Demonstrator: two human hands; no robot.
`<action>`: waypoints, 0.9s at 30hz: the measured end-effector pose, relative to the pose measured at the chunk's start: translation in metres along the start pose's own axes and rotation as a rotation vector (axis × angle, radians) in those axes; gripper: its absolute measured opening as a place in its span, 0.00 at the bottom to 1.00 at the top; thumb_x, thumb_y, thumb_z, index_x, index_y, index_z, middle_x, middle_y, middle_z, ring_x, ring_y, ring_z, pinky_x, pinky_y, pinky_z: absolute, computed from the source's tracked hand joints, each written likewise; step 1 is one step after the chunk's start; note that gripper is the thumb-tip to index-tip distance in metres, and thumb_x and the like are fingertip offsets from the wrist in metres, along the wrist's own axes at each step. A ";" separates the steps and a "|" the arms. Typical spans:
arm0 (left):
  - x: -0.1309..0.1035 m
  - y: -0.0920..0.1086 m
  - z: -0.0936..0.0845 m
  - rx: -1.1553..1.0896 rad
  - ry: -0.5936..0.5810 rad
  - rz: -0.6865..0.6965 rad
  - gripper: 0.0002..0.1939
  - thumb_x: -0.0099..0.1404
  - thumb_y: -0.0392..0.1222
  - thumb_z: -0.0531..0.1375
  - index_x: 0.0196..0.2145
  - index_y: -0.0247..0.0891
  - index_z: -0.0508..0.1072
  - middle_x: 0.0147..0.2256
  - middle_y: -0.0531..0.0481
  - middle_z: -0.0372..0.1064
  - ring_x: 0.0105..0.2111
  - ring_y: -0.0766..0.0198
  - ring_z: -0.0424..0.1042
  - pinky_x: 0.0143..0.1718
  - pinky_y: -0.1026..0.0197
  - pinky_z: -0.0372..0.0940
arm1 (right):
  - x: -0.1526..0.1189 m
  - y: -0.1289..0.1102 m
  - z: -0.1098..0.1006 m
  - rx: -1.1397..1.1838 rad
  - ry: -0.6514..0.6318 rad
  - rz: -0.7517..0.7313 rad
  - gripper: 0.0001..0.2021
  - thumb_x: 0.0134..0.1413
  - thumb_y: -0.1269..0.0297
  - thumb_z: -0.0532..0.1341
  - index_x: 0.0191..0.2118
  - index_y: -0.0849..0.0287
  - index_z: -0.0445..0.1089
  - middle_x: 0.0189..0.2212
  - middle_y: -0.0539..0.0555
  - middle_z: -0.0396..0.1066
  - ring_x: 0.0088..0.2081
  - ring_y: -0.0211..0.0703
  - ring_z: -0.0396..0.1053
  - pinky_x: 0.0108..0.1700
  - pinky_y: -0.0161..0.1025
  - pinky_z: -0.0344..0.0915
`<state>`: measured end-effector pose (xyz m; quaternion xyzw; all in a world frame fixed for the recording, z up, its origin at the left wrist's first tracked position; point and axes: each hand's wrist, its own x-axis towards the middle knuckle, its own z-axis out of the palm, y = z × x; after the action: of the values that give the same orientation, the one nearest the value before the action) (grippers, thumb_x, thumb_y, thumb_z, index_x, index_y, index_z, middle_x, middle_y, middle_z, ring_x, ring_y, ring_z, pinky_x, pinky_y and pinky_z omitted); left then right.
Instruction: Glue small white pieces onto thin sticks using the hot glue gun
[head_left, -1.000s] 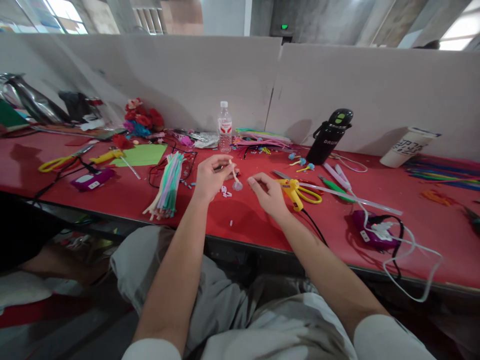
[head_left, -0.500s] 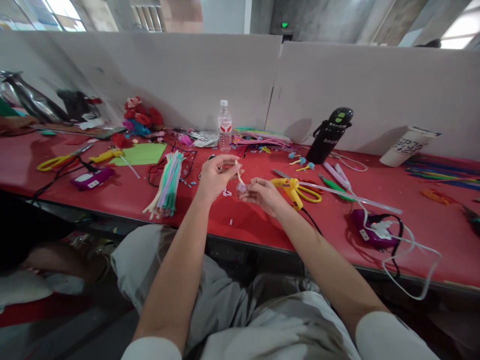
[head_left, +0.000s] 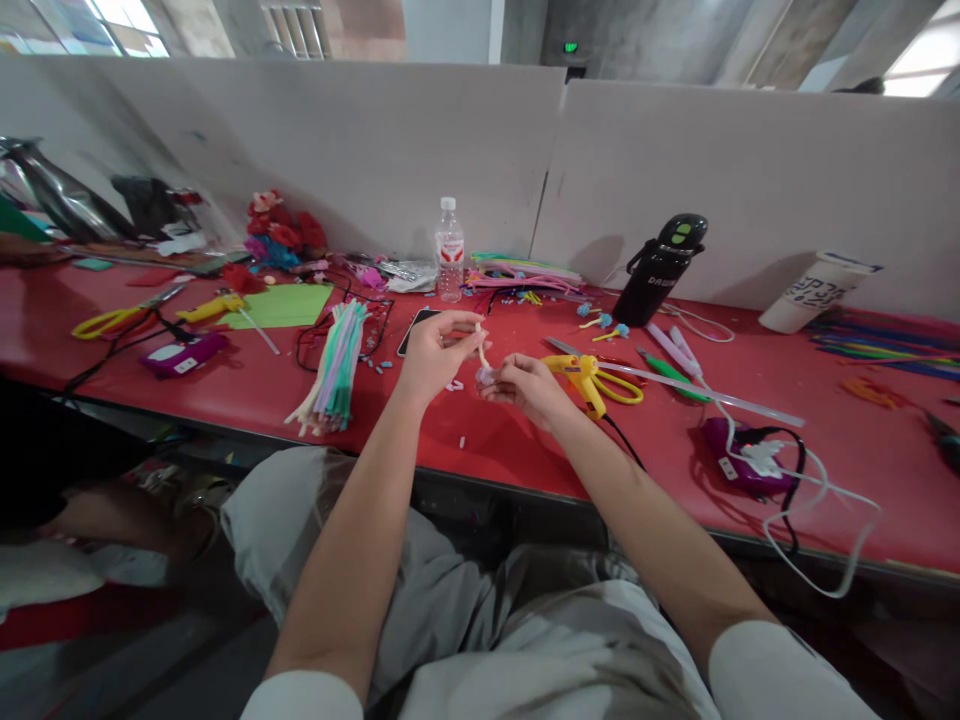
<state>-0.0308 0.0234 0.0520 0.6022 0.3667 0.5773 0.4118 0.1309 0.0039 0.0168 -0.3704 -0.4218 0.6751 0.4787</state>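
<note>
Between my two hands is a small pipe-cleaner flower point(head_left: 485, 375) with a pale lilac head and a cream stem point(head_left: 482, 345). My left hand point(head_left: 436, 352) pinches the stem near its upper end between thumb and fingers. The lilac head is gripped in the fingertips of my right hand point(head_left: 527, 388). Both hands hover over the red table point(head_left: 510, 450). Under them lie a small lilac loop point(head_left: 454, 385) and a short pale scrap point(head_left: 462, 441). A bundle of pastel pipe cleaners point(head_left: 336, 365) lies left of my left hand.
A yellow glue gun point(head_left: 581, 375) and yellow-handled scissors point(head_left: 621, 388) lie right of my right hand. Small blue flowers point(head_left: 604, 321), a black bottle point(head_left: 658, 275) and a water bottle point(head_left: 449, 255) stand or lie behind. A purple power block point(head_left: 739, 460) trails cables at the right.
My left hand and the upper end of the stem have shifted slightly right. The phone behind my left hand shows more. The grip of both hands looks the same.
</note>
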 end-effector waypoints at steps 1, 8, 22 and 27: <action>0.000 -0.001 0.000 -0.002 -0.001 0.001 0.13 0.55 0.41 0.68 0.39 0.36 0.78 0.35 0.46 0.75 0.33 0.61 0.77 0.37 0.60 0.75 | 0.000 0.000 0.000 -0.007 0.006 -0.001 0.14 0.43 0.70 0.66 0.28 0.55 0.57 0.22 0.50 0.75 0.27 0.40 0.76 0.34 0.36 0.72; 0.000 -0.003 0.000 0.008 -0.012 0.004 0.13 0.55 0.41 0.68 0.39 0.36 0.77 0.35 0.47 0.75 0.34 0.60 0.78 0.37 0.59 0.75 | 0.000 0.001 0.001 -0.046 0.043 -0.029 0.17 0.41 0.68 0.68 0.26 0.55 0.54 0.23 0.50 0.75 0.26 0.41 0.75 0.32 0.36 0.72; 0.002 -0.006 -0.002 0.017 -0.017 0.004 0.13 0.56 0.42 0.68 0.39 0.36 0.77 0.35 0.47 0.75 0.34 0.60 0.78 0.38 0.58 0.76 | -0.001 0.000 0.001 -0.061 0.074 -0.037 0.17 0.39 0.66 0.67 0.26 0.55 0.55 0.23 0.51 0.75 0.26 0.41 0.75 0.35 0.38 0.71; 0.005 0.000 -0.014 -0.019 0.074 0.000 0.12 0.55 0.39 0.68 0.38 0.35 0.77 0.34 0.46 0.75 0.33 0.59 0.78 0.36 0.58 0.76 | 0.000 0.000 -0.002 -0.074 0.048 -0.015 0.09 0.43 0.62 0.63 0.28 0.56 0.61 0.25 0.52 0.76 0.28 0.41 0.74 0.35 0.38 0.71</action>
<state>-0.0448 0.0294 0.0543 0.5767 0.3763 0.6024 0.4036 0.1330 0.0045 0.0159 -0.4008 -0.4378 0.6463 0.4796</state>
